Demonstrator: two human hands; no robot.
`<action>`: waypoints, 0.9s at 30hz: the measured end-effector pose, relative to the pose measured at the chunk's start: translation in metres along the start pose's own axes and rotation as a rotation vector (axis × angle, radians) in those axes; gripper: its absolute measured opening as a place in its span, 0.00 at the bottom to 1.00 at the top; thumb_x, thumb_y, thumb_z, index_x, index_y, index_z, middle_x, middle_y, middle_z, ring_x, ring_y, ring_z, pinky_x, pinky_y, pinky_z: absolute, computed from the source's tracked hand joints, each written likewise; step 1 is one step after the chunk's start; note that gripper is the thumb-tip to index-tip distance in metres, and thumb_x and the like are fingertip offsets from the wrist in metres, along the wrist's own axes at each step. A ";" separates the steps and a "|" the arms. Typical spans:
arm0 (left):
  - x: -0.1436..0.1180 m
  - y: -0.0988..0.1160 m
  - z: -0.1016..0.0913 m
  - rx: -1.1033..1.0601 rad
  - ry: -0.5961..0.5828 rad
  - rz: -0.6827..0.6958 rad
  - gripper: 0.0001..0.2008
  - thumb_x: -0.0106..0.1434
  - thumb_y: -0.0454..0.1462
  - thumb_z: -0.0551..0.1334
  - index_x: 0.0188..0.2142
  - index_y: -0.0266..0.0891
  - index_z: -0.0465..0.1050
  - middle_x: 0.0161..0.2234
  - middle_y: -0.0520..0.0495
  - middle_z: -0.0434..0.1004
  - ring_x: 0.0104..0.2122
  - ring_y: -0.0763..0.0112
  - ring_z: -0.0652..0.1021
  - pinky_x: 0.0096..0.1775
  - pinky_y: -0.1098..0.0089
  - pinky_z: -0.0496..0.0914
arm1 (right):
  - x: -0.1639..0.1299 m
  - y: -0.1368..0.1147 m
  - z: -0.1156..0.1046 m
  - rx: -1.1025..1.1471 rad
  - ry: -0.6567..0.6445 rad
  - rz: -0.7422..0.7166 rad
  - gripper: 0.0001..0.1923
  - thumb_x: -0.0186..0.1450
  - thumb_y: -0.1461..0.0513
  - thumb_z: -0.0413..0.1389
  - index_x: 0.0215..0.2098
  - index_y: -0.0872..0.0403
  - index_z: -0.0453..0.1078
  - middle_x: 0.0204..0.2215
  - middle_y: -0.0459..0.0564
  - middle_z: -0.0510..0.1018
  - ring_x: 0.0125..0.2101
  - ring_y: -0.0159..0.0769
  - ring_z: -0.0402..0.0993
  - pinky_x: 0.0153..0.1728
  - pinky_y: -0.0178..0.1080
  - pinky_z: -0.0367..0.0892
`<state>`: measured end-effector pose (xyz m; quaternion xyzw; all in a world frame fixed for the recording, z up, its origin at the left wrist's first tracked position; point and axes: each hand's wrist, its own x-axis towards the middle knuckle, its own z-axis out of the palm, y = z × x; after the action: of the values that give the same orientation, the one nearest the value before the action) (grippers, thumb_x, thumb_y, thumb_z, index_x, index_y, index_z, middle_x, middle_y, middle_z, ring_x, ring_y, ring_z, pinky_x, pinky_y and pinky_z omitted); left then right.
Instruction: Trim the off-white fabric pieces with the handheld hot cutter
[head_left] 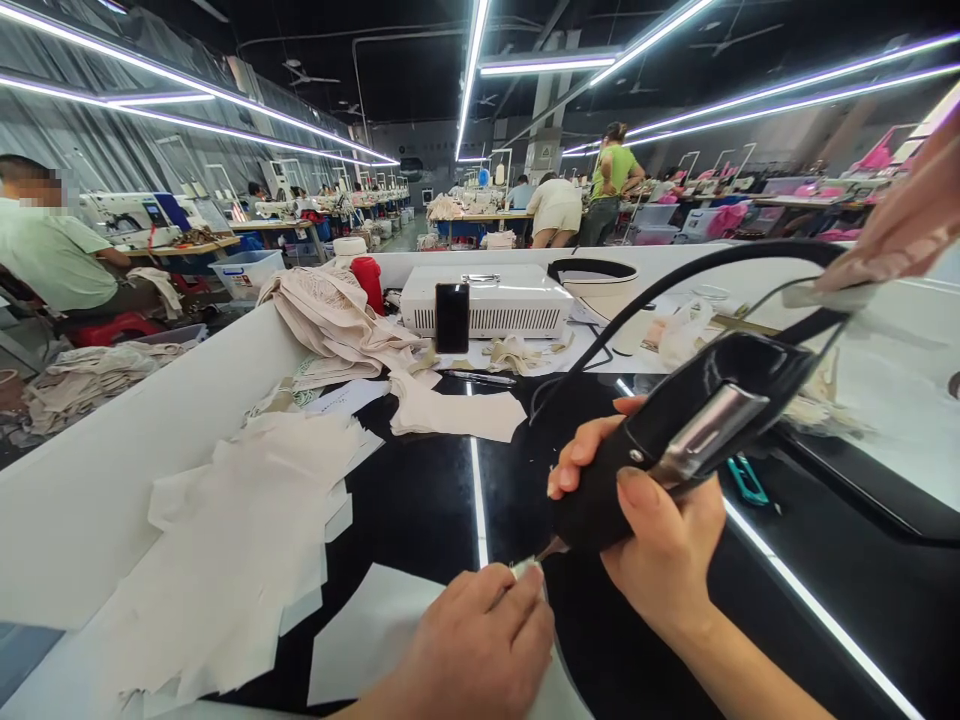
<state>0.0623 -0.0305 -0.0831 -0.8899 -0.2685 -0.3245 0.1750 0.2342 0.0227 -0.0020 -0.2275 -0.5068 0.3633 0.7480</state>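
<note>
My right hand (667,540) is wrapped round a black corded hand tool (675,430) with a metal lever on its side. The tool tilts down to the left, and its thin metal tip (553,548) is at the fingertips of my left hand (484,635). That hand is closed, pinching the edge of a pale, flat piece (562,690) that lies partly under it. Left of it, another white piece (375,610) lies flat on the black tabletop (405,510). My left fingers cover the exact contact between tip and edge.
Stacked off-white pieces (240,550) lie at left, with crumpled beige fabric (330,310) behind. A white vented box (484,300), a phone (452,318) and a cut piece (457,408) are ahead. A teal cutter (746,480) lies right. The tool's cable (675,265) arches overhead. Other people work beyond.
</note>
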 end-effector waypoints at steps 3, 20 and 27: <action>-0.001 -0.004 -0.003 -0.026 -0.082 -0.005 0.07 0.77 0.30 0.61 0.50 0.34 0.79 0.54 0.43 0.87 0.41 0.65 0.82 0.36 0.66 0.76 | 0.001 -0.009 -0.004 -0.023 0.007 0.000 0.17 0.71 0.52 0.73 0.52 0.46 0.76 0.34 0.43 0.83 0.27 0.36 0.81 0.28 0.40 0.83; 0.016 -0.011 -0.023 -0.217 -0.085 0.027 0.19 0.89 0.41 0.49 0.55 0.37 0.78 0.52 0.49 0.87 0.48 0.65 0.83 0.53 0.64 0.78 | -0.020 -0.039 -0.028 -0.098 0.057 -0.012 0.20 0.70 0.52 0.74 0.55 0.46 0.77 0.33 0.45 0.82 0.26 0.37 0.79 0.25 0.41 0.81; 0.013 -0.008 -0.017 -0.257 -0.177 -0.004 0.19 0.83 0.51 0.64 0.58 0.38 0.76 0.50 0.49 0.84 0.47 0.61 0.82 0.52 0.62 0.78 | -0.017 -0.032 -0.028 -0.090 0.073 -0.012 0.20 0.70 0.52 0.74 0.55 0.45 0.76 0.34 0.44 0.82 0.25 0.36 0.79 0.26 0.39 0.81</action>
<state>0.0577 -0.0278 -0.0606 -0.9295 -0.2410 -0.2770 0.0344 0.2661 -0.0100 -0.0003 -0.2709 -0.4963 0.3270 0.7572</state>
